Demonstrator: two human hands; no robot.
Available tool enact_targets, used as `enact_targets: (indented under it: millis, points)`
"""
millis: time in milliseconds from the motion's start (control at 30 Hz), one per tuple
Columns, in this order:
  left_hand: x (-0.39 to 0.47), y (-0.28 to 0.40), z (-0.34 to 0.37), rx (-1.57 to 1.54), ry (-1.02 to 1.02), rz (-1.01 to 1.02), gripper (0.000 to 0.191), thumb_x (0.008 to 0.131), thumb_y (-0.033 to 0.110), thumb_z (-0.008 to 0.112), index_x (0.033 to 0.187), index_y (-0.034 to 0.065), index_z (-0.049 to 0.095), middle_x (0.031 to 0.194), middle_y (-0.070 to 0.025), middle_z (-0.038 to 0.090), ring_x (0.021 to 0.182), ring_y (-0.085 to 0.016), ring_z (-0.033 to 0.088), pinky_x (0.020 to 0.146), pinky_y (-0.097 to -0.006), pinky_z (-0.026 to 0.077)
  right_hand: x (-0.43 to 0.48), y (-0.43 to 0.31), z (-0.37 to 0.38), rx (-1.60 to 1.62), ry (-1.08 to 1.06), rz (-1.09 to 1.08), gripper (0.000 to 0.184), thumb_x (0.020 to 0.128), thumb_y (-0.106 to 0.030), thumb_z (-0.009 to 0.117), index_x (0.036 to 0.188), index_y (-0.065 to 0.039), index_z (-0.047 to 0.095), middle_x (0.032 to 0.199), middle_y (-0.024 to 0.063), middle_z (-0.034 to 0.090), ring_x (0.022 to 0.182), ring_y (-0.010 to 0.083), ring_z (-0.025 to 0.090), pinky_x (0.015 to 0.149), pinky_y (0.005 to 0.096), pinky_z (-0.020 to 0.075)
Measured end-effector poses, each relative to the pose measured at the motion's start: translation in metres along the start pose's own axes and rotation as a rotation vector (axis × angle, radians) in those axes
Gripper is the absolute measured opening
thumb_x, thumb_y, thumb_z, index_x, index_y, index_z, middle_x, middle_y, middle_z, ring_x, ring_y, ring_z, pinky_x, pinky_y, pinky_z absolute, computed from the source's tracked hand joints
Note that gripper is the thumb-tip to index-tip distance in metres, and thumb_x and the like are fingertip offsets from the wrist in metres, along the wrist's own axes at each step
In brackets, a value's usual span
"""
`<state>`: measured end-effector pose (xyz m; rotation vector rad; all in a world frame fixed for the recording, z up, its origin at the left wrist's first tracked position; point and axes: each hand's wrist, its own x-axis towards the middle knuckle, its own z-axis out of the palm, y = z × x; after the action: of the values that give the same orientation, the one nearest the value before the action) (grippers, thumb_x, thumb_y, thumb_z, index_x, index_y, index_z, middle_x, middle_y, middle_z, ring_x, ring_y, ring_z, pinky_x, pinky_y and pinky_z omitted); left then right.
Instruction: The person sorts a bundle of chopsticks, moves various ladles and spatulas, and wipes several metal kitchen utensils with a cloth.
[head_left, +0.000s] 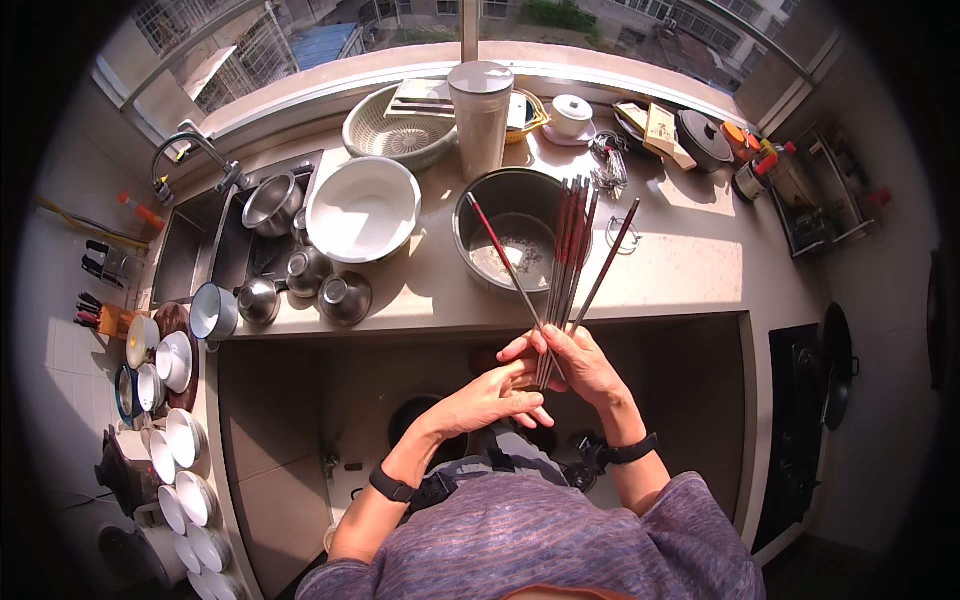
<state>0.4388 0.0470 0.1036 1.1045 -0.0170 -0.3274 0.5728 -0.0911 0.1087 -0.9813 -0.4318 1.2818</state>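
Note:
My right hand (589, 364) grips a bundle of metal chopsticks (568, 262) with red patterned upper parts, low down near their thin ends. Most stand close together, while one leans out to the left and another to the right. My left hand (499, 397) is at the lower ends of the bundle, fingers apart and thumb stretched out. Its fingers appear to touch the ends; the overlap hides part of the contact. Beyond the chopsticks, a deep metal pot (487, 262) stands on the counter, with dark specks on its bottom.
Left of the pot is a white basin (364, 210), with steel bowls (345, 298) by the sink (187, 247). A tall lidded container (480, 120) and a plastic colander (401, 131) stand behind. White bowls (196, 499) line the left side. A stove (787, 420) is at right.

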Motion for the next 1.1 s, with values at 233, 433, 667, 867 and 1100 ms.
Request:
enact_targets:
  millis: [233, 433, 667, 867, 1100]
  points:
    - [-0.044, -0.047, -0.026, 0.030, 0.338, -0.117, 0.048, 0.095, 0.025, 0.060, 0.134, 0.0007, 0.047, 0.115, -0.0165, 0.063, 0.098, -0.022, 0.066, 0.086, -0.0312, 0.053, -0.027, 0.080, -0.148, 0.203, 0.287, -0.075, 0.029, 0.098, -0.035, 0.053, 0.087, -0.008, 0.053, 0.072, 0.0026, 0.058, 0.068, 0.0163, 0.061, 0.073, 0.0362, 0.0554]
    - [-0.066, -0.050, -0.035, -0.011, 0.461, -0.159, 0.041, 0.095, 0.025, 0.060, 0.128, 0.0004, 0.053, 0.111, -0.0153, 0.064, 0.095, -0.021, 0.066, 0.084, -0.0299, 0.053, -0.038, 0.119, -0.182, 0.313, 0.452, 0.133, 0.023, 0.099, -0.033, 0.052, 0.091, -0.011, 0.054, 0.069, -0.0029, 0.051, 0.058, 0.0100, 0.052, 0.060, 0.0315, 0.0526]
    - [-0.080, -0.054, -0.038, -0.077, 0.584, -0.182, 0.041, 0.094, 0.026, 0.061, 0.125, 0.0000, 0.054, 0.108, -0.0149, 0.065, 0.091, -0.020, 0.067, 0.082, -0.0287, 0.054, -0.031, 0.118, -0.196, 0.553, 0.365, 0.108, 0.018, 0.099, -0.028, 0.052, 0.093, -0.011, 0.053, 0.068, -0.0053, 0.046, 0.055, 0.0059, 0.041, 0.050, 0.0212, 0.0373]
    - [-0.102, -0.066, -0.040, -0.085, 0.746, -0.233, 0.034, 0.099, 0.022, 0.051, 0.124, -0.0008, 0.055, 0.109, -0.0152, 0.066, 0.093, -0.019, 0.067, 0.081, -0.0280, 0.055, -0.029, 0.057, -0.171, 0.352, 0.482, -0.008, 0.022, 0.101, -0.030, 0.048, 0.092, -0.011, 0.052, 0.064, -0.0058, 0.041, 0.050, 0.0048, 0.036, 0.046, 0.0195, 0.0335]
    - [-0.106, -0.073, -0.043, -0.171, 0.802, -0.196, 0.032, 0.099, 0.020, 0.051, 0.122, -0.0005, 0.056, 0.107, -0.0154, 0.066, 0.092, -0.020, 0.067, 0.080, -0.0281, 0.055, 0.009, -0.034, -0.147, 0.238, 0.333, -0.098, 0.023, 0.101, -0.031, 0.048, 0.092, -0.010, 0.051, 0.064, -0.0071, 0.039, 0.049, 0.0021, 0.033, 0.043, 0.0164, 0.0299]
